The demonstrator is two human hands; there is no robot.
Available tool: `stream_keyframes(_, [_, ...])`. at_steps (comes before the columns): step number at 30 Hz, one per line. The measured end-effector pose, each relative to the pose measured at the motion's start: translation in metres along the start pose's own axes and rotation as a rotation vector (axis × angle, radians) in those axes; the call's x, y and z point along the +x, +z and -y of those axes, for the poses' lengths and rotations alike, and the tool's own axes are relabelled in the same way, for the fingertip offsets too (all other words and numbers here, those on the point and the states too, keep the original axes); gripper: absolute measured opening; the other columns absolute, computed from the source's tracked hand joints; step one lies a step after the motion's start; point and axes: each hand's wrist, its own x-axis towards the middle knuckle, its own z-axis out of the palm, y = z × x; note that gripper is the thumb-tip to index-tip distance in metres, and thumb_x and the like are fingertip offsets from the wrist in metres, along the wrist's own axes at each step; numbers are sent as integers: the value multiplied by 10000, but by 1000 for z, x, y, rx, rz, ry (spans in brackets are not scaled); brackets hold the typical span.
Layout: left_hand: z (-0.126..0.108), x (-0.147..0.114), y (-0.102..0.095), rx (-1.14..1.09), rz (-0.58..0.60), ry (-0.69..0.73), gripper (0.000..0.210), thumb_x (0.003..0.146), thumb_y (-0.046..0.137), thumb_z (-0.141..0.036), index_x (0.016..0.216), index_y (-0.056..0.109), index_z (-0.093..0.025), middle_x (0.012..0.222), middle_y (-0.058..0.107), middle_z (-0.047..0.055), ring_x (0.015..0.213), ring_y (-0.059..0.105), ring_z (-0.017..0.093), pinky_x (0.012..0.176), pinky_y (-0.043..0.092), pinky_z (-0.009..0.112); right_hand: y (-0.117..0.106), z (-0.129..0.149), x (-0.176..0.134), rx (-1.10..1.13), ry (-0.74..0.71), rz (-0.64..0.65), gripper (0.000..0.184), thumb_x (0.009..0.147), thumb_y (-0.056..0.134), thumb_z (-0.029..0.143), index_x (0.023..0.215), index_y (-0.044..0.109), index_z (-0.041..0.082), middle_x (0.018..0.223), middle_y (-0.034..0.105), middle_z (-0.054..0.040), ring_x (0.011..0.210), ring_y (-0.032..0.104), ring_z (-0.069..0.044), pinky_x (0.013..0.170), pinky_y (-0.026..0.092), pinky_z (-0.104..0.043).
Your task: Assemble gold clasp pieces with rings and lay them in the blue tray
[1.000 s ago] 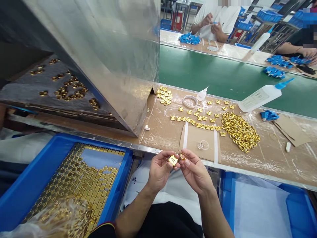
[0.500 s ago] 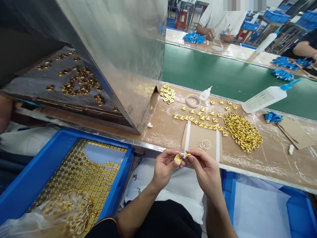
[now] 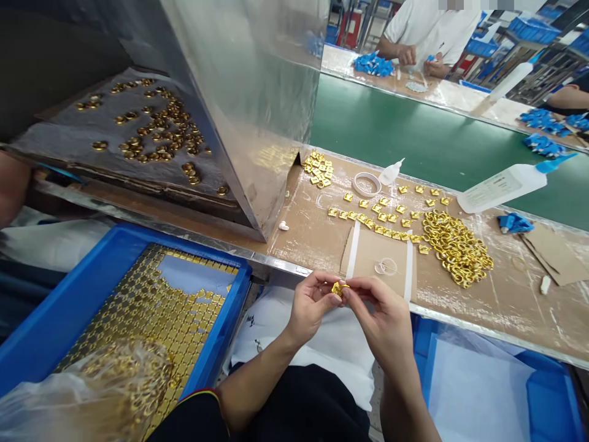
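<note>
My left hand (image 3: 308,310) pinches a small gold square piece (image 3: 337,289) between thumb and fingers, just in front of the bench edge. Against it, my right hand (image 3: 381,310) holds a small gold ring (image 3: 345,285) at the fingertips. The two parts touch or nearly touch; fingers partly cover both. Beyond my hands lies a cardboard pad (image 3: 363,252) with white tape strips and clear loops (image 3: 385,266) on it. Gold square pieces (image 3: 385,231) stand in rows behind the pad. A heap of gold rings (image 3: 458,248) is to their right.
A metal housing (image 3: 257,110) rises at the left, with gold parts (image 3: 161,132) on a sheet inside. Below it sits a blue tray (image 3: 108,236) of gold squares. A glue bottle (image 3: 506,187), tape roll (image 3: 367,183) and small bottle (image 3: 392,172) stand near the green belt (image 3: 386,123). A co-worker (image 3: 432,37) sits opposite.
My hands have come together, bringing the ring in my right hand up to the square piece in my left. The view has shifted slightly, moving the bench contents a little rightward.
</note>
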Motion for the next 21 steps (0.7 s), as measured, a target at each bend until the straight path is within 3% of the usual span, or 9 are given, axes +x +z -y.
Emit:
stream_keyframes(15, [2, 0, -2, -1, -5, 8, 404, 650, 946, -418, 870, 716, -169, 793, 737, 28, 685, 679, 136, 608, 553, 225, 3, 1, 2, -59, -29, 51, 158, 954, 671, 316, 833, 708, 221, 766, 694, -31, 668, 680, -167, 612, 571, -257])
stream_keyframes(21, [3, -1, -1, -12, -23, 18, 408, 636, 949, -439, 838, 725, -164, 756, 724, 22, 631, 660, 126, 591, 559, 234, 3, 4, 3, -153, -45, 66, 192, 958, 652, 316, 793, 680, 223, 706, 641, -11, 592, 611, -148, 547, 495, -248])
